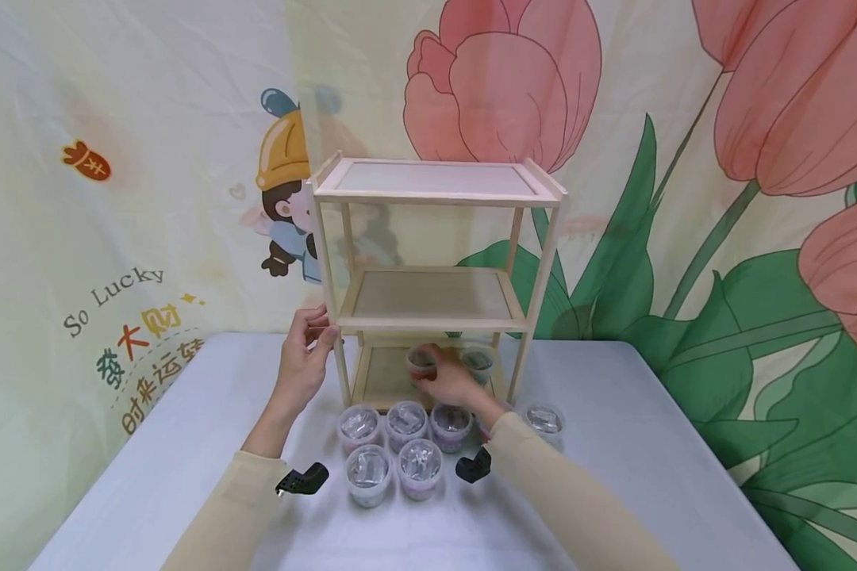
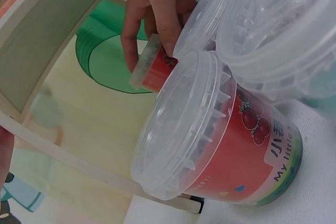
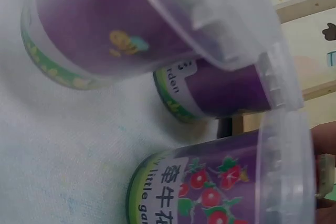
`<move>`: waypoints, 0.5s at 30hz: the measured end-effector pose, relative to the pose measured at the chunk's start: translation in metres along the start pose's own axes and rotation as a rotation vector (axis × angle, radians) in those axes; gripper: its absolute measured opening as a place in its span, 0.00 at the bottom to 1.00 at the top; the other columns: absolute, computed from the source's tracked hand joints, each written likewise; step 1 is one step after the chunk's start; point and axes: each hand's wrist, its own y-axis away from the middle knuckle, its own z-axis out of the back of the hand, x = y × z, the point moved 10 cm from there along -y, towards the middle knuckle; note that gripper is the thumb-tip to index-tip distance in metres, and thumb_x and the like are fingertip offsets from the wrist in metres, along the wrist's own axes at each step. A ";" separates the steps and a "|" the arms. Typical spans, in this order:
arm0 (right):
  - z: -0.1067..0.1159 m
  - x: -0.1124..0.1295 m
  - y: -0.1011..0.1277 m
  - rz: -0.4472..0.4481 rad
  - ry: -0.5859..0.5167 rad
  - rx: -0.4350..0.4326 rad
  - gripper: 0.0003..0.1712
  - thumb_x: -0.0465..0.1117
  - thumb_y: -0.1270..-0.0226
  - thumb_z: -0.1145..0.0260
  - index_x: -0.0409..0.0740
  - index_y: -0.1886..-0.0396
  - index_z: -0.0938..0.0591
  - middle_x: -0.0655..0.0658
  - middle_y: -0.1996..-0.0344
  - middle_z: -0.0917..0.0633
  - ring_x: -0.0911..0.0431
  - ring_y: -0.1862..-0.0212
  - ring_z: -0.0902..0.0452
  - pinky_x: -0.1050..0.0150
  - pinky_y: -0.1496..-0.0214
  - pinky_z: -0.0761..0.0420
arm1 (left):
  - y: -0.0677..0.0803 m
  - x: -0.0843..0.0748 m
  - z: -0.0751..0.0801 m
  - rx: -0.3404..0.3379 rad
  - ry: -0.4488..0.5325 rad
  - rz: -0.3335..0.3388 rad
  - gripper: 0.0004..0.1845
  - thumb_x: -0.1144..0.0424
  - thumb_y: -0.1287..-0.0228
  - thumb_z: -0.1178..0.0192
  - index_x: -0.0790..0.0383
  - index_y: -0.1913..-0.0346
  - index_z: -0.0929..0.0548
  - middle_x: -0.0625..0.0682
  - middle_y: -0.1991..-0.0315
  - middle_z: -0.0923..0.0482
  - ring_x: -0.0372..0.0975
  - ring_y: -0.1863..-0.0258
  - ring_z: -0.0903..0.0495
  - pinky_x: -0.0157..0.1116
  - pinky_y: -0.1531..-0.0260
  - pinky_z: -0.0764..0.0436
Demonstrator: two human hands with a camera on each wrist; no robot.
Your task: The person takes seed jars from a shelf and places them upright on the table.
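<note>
A three-tier wooden shelf (image 1: 436, 321) stands on the white table (image 1: 650, 444). My left hand (image 1: 320, 330) grips its left front post at the middle tier. My right hand (image 1: 428, 374) reaches onto the bottom tier and holds a small lidded plastic cup (image 1: 421, 361); in the left wrist view the right hand (image 2: 157, 19) pinches this red-labelled cup (image 2: 152, 69) by its rim. A second cup (image 1: 478, 362) stands on the bottom tier just to its right. Several more lidded cups (image 1: 393, 452) are clustered on the table in front of the shelf.
One cup (image 1: 544, 419) stands apart at the front right of the shelf. A red-labelled cup (image 2: 220, 145) fills the left wrist view; purple-labelled cups (image 3: 210, 93) fill the right wrist view. The two upper tiers hold nothing. A printed cloth backdrop (image 1: 685, 159) hangs behind.
</note>
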 end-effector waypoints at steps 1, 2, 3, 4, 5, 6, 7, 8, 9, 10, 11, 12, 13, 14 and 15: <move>-0.001 -0.001 -0.001 0.001 -0.003 -0.001 0.35 0.36 0.32 0.25 0.42 0.27 0.27 0.29 0.37 0.25 0.43 0.45 0.20 0.44 0.40 0.19 | 0.000 0.000 0.000 0.001 0.001 0.001 0.20 0.66 0.20 0.41 0.67 0.32 0.30 0.64 0.43 0.23 0.36 0.50 0.23 0.21 0.52 0.20; -0.002 -0.002 -0.002 0.004 -0.006 -0.001 0.35 0.36 0.31 0.25 0.42 0.27 0.27 0.29 0.37 0.25 0.45 0.47 0.19 0.45 0.41 0.19 | 0.000 0.000 0.000 0.002 0.001 0.001 0.20 0.66 0.20 0.41 0.67 0.31 0.30 0.63 0.43 0.23 0.36 0.50 0.23 0.21 0.52 0.20; -0.002 -0.002 -0.002 0.012 -0.006 -0.007 0.34 0.36 0.31 0.25 0.41 0.28 0.27 0.30 0.38 0.25 0.46 0.49 0.19 0.46 0.41 0.18 | 0.000 0.000 0.000 0.003 0.002 0.003 0.20 0.66 0.20 0.41 0.67 0.31 0.30 0.63 0.43 0.23 0.37 0.50 0.23 0.21 0.51 0.20; -0.003 -0.003 -0.003 0.015 -0.008 -0.009 0.34 0.35 0.31 0.25 0.41 0.28 0.28 0.30 0.38 0.24 0.47 0.50 0.18 0.47 0.42 0.18 | 0.000 0.001 0.000 0.002 0.004 0.004 0.20 0.66 0.19 0.41 0.67 0.31 0.30 0.63 0.43 0.23 0.37 0.50 0.23 0.21 0.51 0.20; -0.003 -0.004 -0.004 0.028 -0.005 -0.017 0.34 0.35 0.31 0.25 0.40 0.29 0.28 0.30 0.39 0.24 0.47 0.50 0.18 0.47 0.42 0.18 | 0.000 0.001 0.000 0.003 0.006 0.006 0.20 0.66 0.19 0.41 0.66 0.31 0.30 0.62 0.43 0.23 0.37 0.49 0.23 0.21 0.51 0.20; -0.004 -0.004 -0.004 0.035 -0.006 -0.021 0.33 0.34 0.31 0.25 0.40 0.30 0.28 0.30 0.39 0.23 0.47 0.51 0.17 0.47 0.43 0.18 | 0.000 0.001 0.000 0.003 0.008 0.007 0.20 0.66 0.19 0.41 0.66 0.31 0.29 0.62 0.43 0.23 0.37 0.49 0.23 0.22 0.51 0.20; -0.005 -0.004 -0.005 0.037 -0.011 -0.021 0.33 0.34 0.31 0.25 0.40 0.30 0.28 0.30 0.39 0.24 0.46 0.51 0.17 0.47 0.43 0.18 | 0.000 0.001 0.000 0.002 0.010 0.006 0.20 0.66 0.19 0.41 0.66 0.31 0.29 0.62 0.43 0.23 0.37 0.49 0.23 0.22 0.51 0.20; -0.005 -0.005 -0.005 0.043 -0.015 -0.026 0.33 0.34 0.31 0.25 0.40 0.30 0.28 0.30 0.39 0.23 0.46 0.50 0.16 0.47 0.42 0.17 | 0.000 0.001 0.000 0.000 0.010 0.005 0.20 0.66 0.19 0.42 0.66 0.32 0.29 0.62 0.43 0.23 0.37 0.49 0.23 0.22 0.51 0.20; -0.005 -0.004 -0.005 0.050 -0.020 -0.032 0.32 0.33 0.31 0.25 0.40 0.31 0.28 0.30 0.40 0.24 0.44 0.50 0.16 0.46 0.42 0.17 | 0.000 0.001 0.000 -0.002 0.012 0.003 0.20 0.66 0.19 0.41 0.67 0.32 0.29 0.62 0.43 0.23 0.37 0.49 0.23 0.22 0.51 0.20; -0.005 -0.005 -0.005 0.048 -0.028 -0.033 0.32 0.33 0.31 0.25 0.41 0.31 0.28 0.29 0.39 0.24 0.43 0.50 0.16 0.45 0.42 0.17 | 0.000 0.001 0.000 -0.002 0.012 0.002 0.20 0.67 0.20 0.41 0.67 0.32 0.29 0.62 0.44 0.23 0.36 0.50 0.23 0.22 0.51 0.20; -0.005 -0.005 -0.005 0.050 -0.034 -0.036 0.32 0.32 0.31 0.25 0.41 0.31 0.28 0.29 0.39 0.24 0.43 0.49 0.16 0.45 0.41 0.18 | 0.000 0.001 -0.001 -0.002 0.011 0.002 0.20 0.67 0.20 0.41 0.67 0.32 0.29 0.62 0.44 0.23 0.36 0.50 0.23 0.22 0.51 0.20; -0.005 -0.005 -0.005 0.049 -0.042 -0.038 0.32 0.32 0.31 0.25 0.41 0.31 0.28 0.29 0.39 0.24 0.42 0.48 0.15 0.44 0.41 0.18 | 0.000 0.001 -0.001 -0.003 0.011 0.001 0.20 0.67 0.20 0.41 0.68 0.32 0.29 0.63 0.44 0.23 0.36 0.50 0.23 0.22 0.51 0.20; -0.005 -0.006 -0.005 0.050 -0.046 -0.040 0.31 0.33 0.31 0.25 0.42 0.32 0.27 0.29 0.39 0.24 0.41 0.48 0.16 0.44 0.40 0.18 | 0.000 0.001 -0.001 -0.003 0.010 0.001 0.20 0.67 0.20 0.41 0.68 0.32 0.30 0.63 0.44 0.23 0.35 0.50 0.23 0.22 0.51 0.20; -0.005 -0.006 -0.005 0.053 -0.046 -0.042 0.31 0.33 0.31 0.25 0.42 0.32 0.27 0.30 0.39 0.24 0.42 0.48 0.16 0.44 0.39 0.18 | 0.000 0.001 -0.001 -0.003 0.007 0.003 0.20 0.67 0.20 0.41 0.68 0.32 0.30 0.63 0.44 0.23 0.35 0.50 0.23 0.22 0.51 0.20; -0.006 -0.006 -0.005 0.061 -0.047 -0.045 0.31 0.33 0.31 0.25 0.42 0.32 0.27 0.30 0.40 0.24 0.42 0.48 0.15 0.43 0.40 0.18 | 0.001 0.001 -0.001 -0.002 0.007 0.006 0.20 0.67 0.20 0.41 0.68 0.32 0.30 0.63 0.44 0.23 0.35 0.50 0.23 0.21 0.51 0.20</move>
